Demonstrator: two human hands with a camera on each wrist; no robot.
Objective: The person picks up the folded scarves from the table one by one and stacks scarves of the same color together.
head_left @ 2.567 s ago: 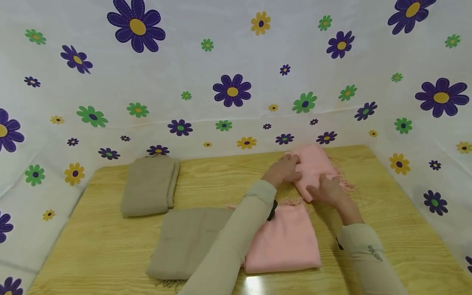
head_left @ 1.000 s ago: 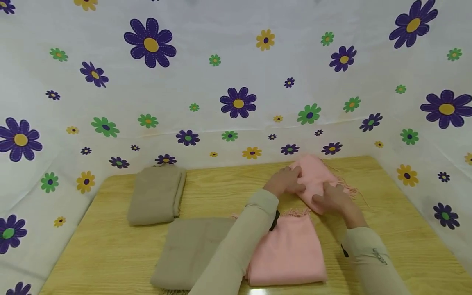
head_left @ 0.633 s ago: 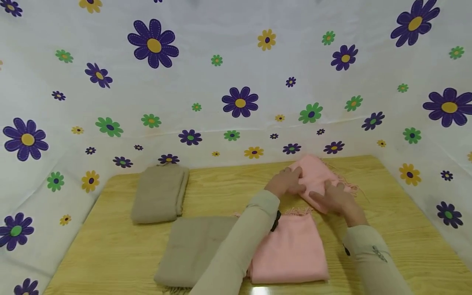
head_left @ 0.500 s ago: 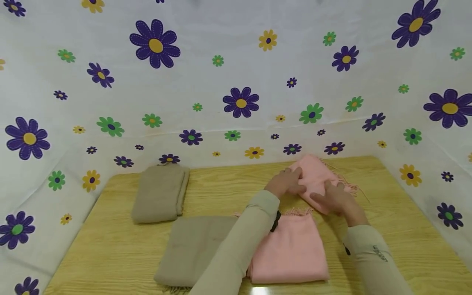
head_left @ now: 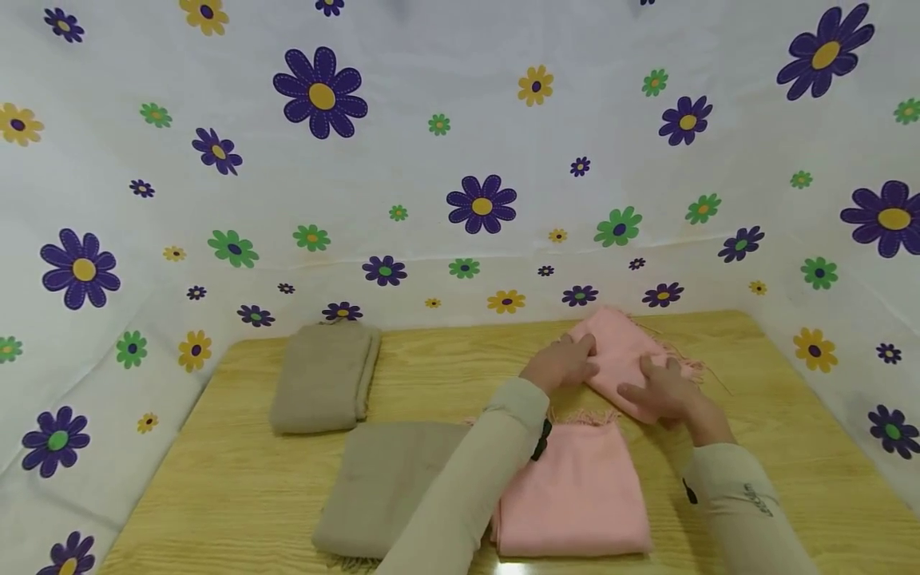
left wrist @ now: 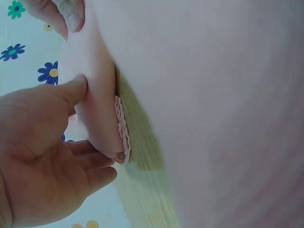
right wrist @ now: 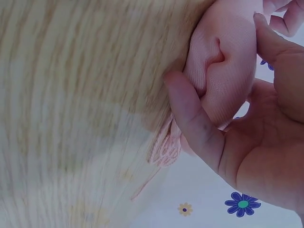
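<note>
A folded pink fringed scarf (head_left: 618, 351) lies at the table's back right, turned at an angle, its fringe toward the right. My left hand (head_left: 564, 363) grips its left edge, thumb on one side and fingers on the other, as the left wrist view shows. At its near right end, my right hand (head_left: 672, 391) holds the fold between thumb and fingers. The right wrist view shows a crease in the bunched scarf end (right wrist: 228, 80) beside the thumb. Part of the scarf is hidden under both hands.
A second folded pink scarf (head_left: 575, 495) lies nearer, partly under the left forearm. Left of it is a folded beige scarf (head_left: 395, 479); another beige one (head_left: 323, 379) sits at the back left. Flower-printed white cloth (head_left: 402, 48) walls the wooden table (head_left: 216, 463).
The head view has shifted, so everything sits further right in it. Both hands stay on the back pink scarf; the right hand has moved slightly at its near end.
</note>
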